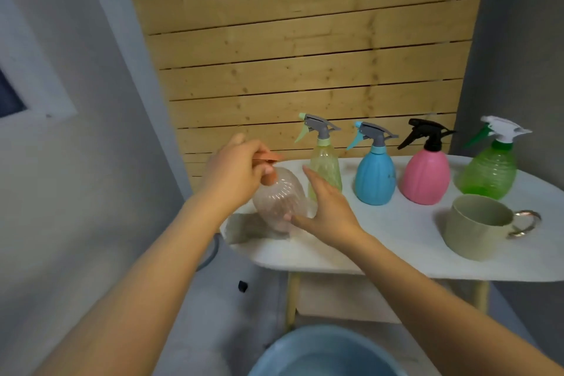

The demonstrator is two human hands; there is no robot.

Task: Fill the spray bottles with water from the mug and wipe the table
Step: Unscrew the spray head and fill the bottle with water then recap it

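A clear ribbed spray bottle (279, 200) leans tilted at the left end of the white table (381, 241). My left hand (236, 169) grips its orange spray head (268, 156) at the neck. My right hand (328, 207) touches the bottle's right side and base, fingers mostly straight. Behind stand a yellow bottle (326, 162), a blue bottle (375, 175), a pink bottle (425, 175) and a green bottle (488, 171), all upright with spray heads on. A beige mug (476, 227) with a shiny handle sits at the front right.
A blue basin (323, 354) holding water sits on the floor below the table's front edge. A wooden slat wall (305, 55) backs the table. A grey cloth (244, 227) lies at the table's left end, under the clear bottle.
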